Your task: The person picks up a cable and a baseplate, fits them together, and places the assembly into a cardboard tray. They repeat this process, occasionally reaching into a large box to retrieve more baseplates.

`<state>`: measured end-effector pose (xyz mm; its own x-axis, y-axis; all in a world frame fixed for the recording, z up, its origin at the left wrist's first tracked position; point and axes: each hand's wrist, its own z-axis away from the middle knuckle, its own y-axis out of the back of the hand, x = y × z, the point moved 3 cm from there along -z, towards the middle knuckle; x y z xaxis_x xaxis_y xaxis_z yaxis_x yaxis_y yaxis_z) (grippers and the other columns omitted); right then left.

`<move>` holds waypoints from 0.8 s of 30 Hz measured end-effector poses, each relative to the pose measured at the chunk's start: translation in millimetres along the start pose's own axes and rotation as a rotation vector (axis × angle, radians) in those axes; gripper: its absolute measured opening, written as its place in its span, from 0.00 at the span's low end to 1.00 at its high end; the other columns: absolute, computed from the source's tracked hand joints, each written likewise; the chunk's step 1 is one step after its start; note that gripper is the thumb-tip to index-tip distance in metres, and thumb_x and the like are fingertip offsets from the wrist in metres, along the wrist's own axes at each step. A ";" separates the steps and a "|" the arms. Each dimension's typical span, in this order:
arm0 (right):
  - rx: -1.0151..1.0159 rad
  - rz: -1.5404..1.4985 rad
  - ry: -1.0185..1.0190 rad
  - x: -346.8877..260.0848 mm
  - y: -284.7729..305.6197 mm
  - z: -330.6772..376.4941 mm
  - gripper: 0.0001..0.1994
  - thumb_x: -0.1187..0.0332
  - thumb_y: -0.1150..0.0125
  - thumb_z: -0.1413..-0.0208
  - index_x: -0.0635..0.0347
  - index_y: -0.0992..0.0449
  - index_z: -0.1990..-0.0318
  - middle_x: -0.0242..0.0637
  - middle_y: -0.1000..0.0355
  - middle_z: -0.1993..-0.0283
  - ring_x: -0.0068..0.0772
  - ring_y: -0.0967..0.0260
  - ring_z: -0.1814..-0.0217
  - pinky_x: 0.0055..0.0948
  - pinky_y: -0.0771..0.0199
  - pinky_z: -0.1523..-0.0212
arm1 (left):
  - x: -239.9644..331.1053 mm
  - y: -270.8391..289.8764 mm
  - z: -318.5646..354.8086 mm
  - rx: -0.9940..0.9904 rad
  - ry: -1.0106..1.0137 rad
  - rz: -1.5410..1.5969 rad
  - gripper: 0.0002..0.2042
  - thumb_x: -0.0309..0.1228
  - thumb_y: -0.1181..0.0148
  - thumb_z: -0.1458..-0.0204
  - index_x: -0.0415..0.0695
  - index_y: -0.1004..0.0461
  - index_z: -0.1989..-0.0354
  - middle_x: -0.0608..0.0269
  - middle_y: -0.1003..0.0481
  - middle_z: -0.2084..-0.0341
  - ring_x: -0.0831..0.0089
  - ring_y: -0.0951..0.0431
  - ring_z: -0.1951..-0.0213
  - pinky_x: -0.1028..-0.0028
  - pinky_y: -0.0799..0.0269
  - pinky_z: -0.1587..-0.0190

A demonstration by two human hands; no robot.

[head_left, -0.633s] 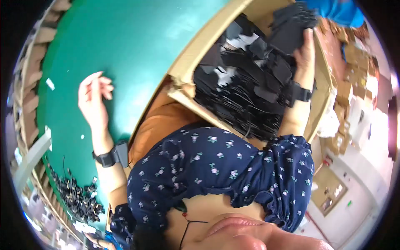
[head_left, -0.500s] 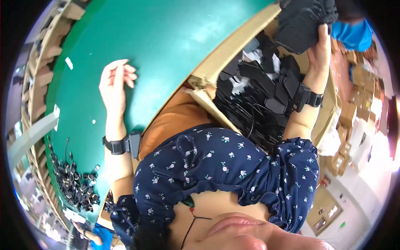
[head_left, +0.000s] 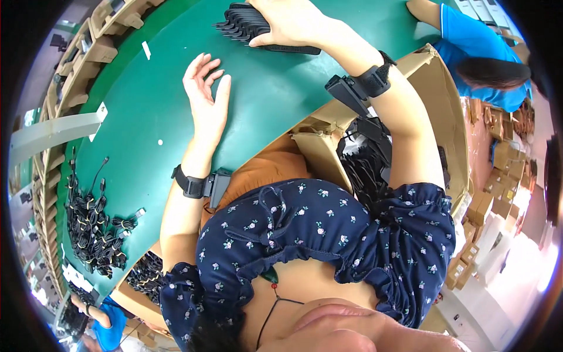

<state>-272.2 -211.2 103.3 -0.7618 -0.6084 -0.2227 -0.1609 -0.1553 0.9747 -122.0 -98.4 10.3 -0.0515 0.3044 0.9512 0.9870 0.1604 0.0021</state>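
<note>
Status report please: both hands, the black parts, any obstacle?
Right hand grips black stack on green table. Left hand open, flat on table. Cardboard box at right elbow.

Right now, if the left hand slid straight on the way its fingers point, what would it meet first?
The left hand lies open on the green table, fingers pointing towards the far edge. Ahead is bare green surface; the stack of black parts under the right hand sits off to the side, probably missed.

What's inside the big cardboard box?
The cardboard box holds black packets in clear wrapping, piled loosely. The right arm and the flowered blouse cover most of it, so its bottom can't be seen.
</note>
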 end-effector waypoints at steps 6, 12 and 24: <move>-0.176 -0.369 -0.131 9.8 0.6 -11.5 0.39 0.48 0.36 0.62 0.64 0.42 0.47 0.54 0.34 0.52 0.49 0.35 0.51 0.36 0.35 0.51 | 5.3 1.4 -0.1 0.009 -0.077 -0.204 0.34 0.25 0.41 0.55 0.39 0.54 0.41 0.51 0.48 0.45 0.62 0.43 0.43 0.65 0.43 0.44; 0.187 -0.291 0.033 5.3 -36.2 -19.1 0.37 0.47 0.41 0.57 0.63 0.42 0.44 0.55 0.37 0.49 0.50 0.38 0.48 0.37 0.39 0.47 | 24.2 -1.3 -7.3 -0.124 -0.292 -0.702 0.33 0.35 0.37 0.60 0.46 0.43 0.42 0.49 0.51 0.40 0.52 0.53 0.38 0.57 0.55 0.39; -0.281 0.162 0.057 -39.9 -19.9 18.0 0.29 0.49 0.38 0.61 0.67 0.37 0.61 0.50 0.28 0.72 0.48 0.29 0.65 0.39 0.29 0.66 | 19.9 13.0 1.8 -0.169 -0.119 -0.848 0.28 0.38 0.42 0.54 0.55 0.42 0.42 0.57 0.52 0.39 0.56 0.54 0.38 0.56 0.57 0.39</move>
<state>-249.9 -169.8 93.2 -0.7255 -0.6843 -0.0738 0.1448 -0.2566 0.9556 -110.5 -88.6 28.7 -0.7856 0.2429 0.5691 0.6171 0.2393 0.7496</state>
